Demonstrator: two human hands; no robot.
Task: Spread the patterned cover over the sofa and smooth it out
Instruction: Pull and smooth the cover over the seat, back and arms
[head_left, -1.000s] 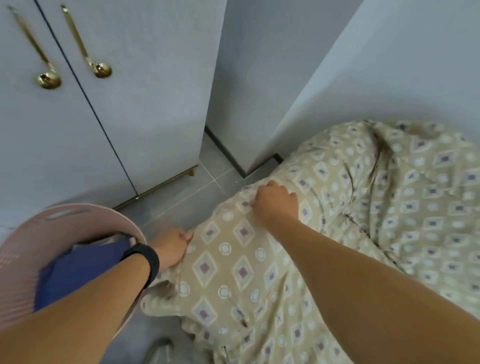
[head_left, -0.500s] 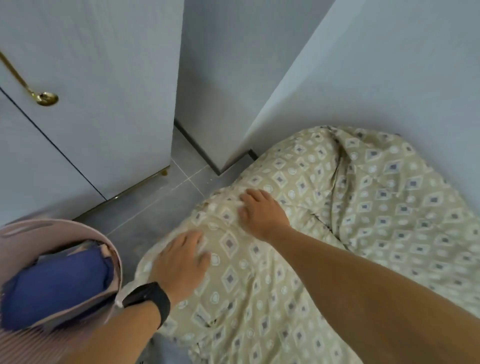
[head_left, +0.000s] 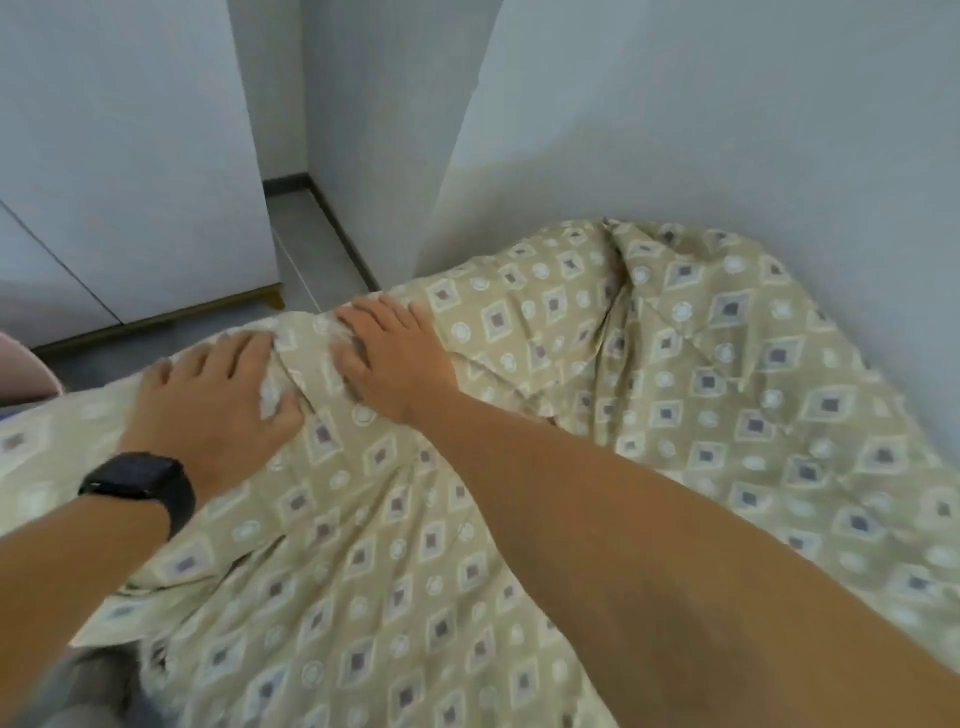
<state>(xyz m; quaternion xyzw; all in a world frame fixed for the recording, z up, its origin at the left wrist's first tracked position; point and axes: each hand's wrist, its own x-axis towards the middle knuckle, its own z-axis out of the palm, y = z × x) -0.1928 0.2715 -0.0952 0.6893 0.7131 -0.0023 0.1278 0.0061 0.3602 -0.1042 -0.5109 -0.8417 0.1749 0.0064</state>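
Note:
The beige patterned cover (head_left: 701, 395), printed with diamonds and circles, drapes over the sofa and hides it completely. It is creased, with a deep fold running down from its far edge near the wall. My left hand (head_left: 208, 400), with a black watch on the wrist, lies flat on the cover at the sofa's left end, fingers spread. My right hand (head_left: 389, 358) presses flat beside it, fingers apart. A raised wrinkle of fabric sits between the two hands. Neither hand grips the cloth.
A white cabinet (head_left: 130, 171) with a brass foot stands at the left on grey floor tiles (head_left: 311, 249). A white wall (head_left: 701, 119) runs right behind the sofa. The rim of a pink laundry basket (head_left: 21, 374) shows at the left edge.
Both hands moved up onto the top of the cover and closer together, now lying flat. The view swung right, so the basket has nearly left the frame.

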